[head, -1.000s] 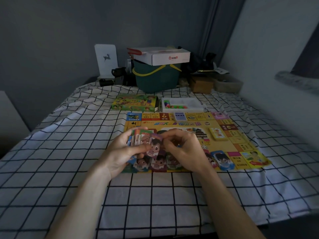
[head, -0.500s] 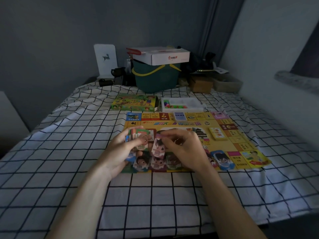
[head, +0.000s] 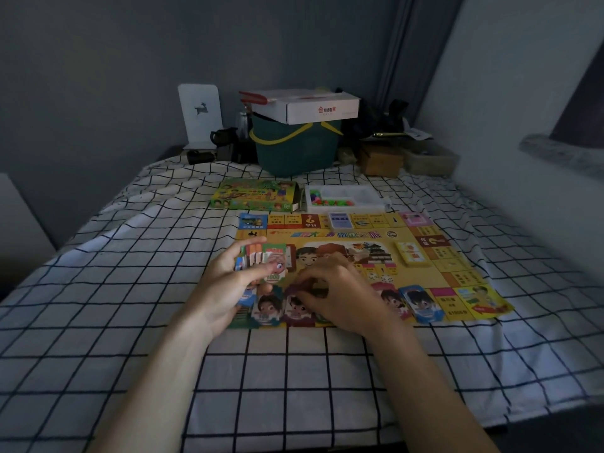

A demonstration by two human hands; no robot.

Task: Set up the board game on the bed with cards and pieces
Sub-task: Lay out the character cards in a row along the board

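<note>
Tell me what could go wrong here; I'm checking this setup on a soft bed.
1. The left hand holds a loose fan of cards; some could slip onto the game board.
2. The right hand is setting a character card into a crowded row, and may knock its neighbours.
3. The dice lie close to that hand and could get bumped.

Dim room; grey walls (head: 98,60), dark curtain (head: 395,44), checked bedsheet (head: 98,289), ledge (head: 562,155) right.

Both forearms are bare up to the lower frame edge, with no sleeve, watch or bracelet showing. The left hand (head: 225,289) and right hand (head: 343,299) wear no gloves or visible rings.
</note>
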